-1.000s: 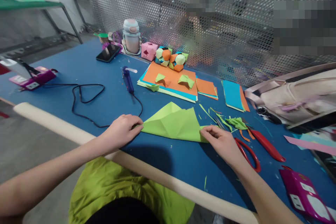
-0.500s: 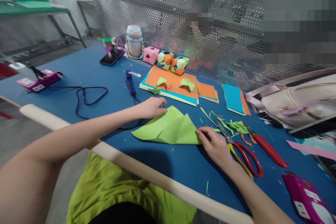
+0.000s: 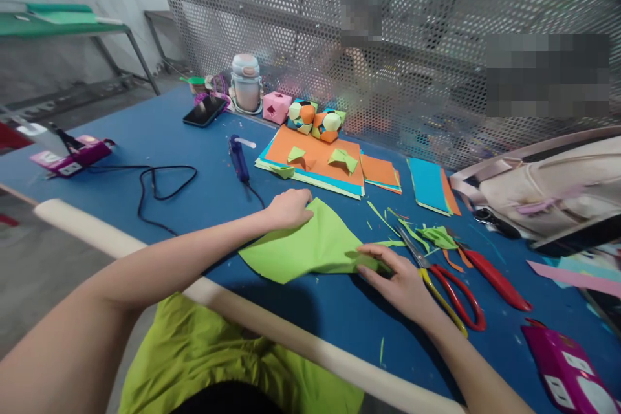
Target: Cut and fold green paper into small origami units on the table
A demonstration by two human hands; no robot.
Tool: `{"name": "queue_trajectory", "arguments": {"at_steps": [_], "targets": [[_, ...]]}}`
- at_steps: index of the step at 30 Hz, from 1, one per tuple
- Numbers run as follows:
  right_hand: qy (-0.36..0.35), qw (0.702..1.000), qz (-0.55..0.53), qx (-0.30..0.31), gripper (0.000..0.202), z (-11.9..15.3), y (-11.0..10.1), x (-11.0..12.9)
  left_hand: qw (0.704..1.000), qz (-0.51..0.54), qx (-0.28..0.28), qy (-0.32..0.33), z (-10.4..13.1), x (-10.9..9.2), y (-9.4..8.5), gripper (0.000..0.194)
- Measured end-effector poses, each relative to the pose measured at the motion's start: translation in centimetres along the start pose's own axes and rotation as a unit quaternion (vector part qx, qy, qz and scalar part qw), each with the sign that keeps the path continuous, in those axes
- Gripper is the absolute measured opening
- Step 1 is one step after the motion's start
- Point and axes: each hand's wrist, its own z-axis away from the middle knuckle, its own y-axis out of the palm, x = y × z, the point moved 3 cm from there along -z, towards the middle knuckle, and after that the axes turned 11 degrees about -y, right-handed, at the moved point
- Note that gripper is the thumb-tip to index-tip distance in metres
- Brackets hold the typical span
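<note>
A sheet of light green paper (image 3: pixel 310 246) lies partly creased and raised off the blue table in front of me. My left hand (image 3: pixel 290 208) is closed at its upper left edge, fingers curled over the paper. At the paper's right corner, my right hand (image 3: pixel 395 277) has the corner between thumb and fingers; the fingertips are partly hidden. Just right of that hand are scissors (image 3: pixel 436 278) with red and yellow handles. Small folded green pieces (image 3: pixel 343 160) rest on a stack of orange, blue and pale sheets (image 3: pixel 320 145) behind the paper.
A blue glue gun (image 3: pixel 239 158) with a cord stands left of the stack. Green scraps (image 3: pixel 436 236) and a red-handled tool (image 3: pixel 499 279) lie at right. Further back are folded paper balls (image 3: pixel 327 124), a pink paper box (image 3: pixel 277 107), a bottle (image 3: pixel 246 84) and a phone (image 3: pixel 204 110).
The green paper has shifted shape: its near edge now bulges lower toward me and its peaked right fold has flattened. My right hand's fingers have spread a little around the corner.
</note>
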Motion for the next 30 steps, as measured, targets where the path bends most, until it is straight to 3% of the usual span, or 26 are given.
{"name": "queue_trajectory", "arguments": {"at_steps": [5, 14, 19, 23, 25, 27, 29, 30], "targets": [[-0.030, 0.998, -0.051, 0.015, 0.018, -0.6, -0.2, 0.9, 1.000, 0.003, -0.022, -0.003, -0.3, -0.2, 0.0, 0.027], [0.005, 0.999, -0.034, 0.035, 0.024, -0.4, 0.0, 0.4, 0.999, 0.035, -0.028, -0.019, -0.8, -0.3, 0.2, 0.019], [-0.028, 0.985, -0.099, 0.138, 0.017, -0.3, -0.4, 0.8, 0.993, 0.119, -0.017, -0.007, -0.8, -0.4, -0.2, 0.010], [-0.013, 0.985, -0.115, 0.125, 0.018, -0.2, -0.5, 1.1, 0.975, 0.221, -0.006, 0.021, 0.3, -0.8, -1.2, 0.014], [0.008, 0.991, -0.092, 0.095, 0.022, -0.3, -0.4, 1.2, 0.954, 0.299, 0.028, 0.010, 1.1, -0.9, -1.5, 0.015], [0.027, 0.996, -0.057, 0.063, 0.028, -0.5, -0.2, 1.3, 0.891, 0.440, 0.111, -0.025, 1.9, -0.9, -1.5, 0.012], [0.043, 0.998, -0.024, 0.037, 0.032, -0.7, 0.0, 1.4, 0.823, 0.531, 0.195, -0.039, 2.7, -1.2, -1.3, 0.027], [0.048, 0.998, -0.012, 0.025, 0.032, -0.7, 0.1, 1.4, 0.804, 0.549, 0.227, -0.033, 3.1, -1.4, -1.3, 0.033]]}}
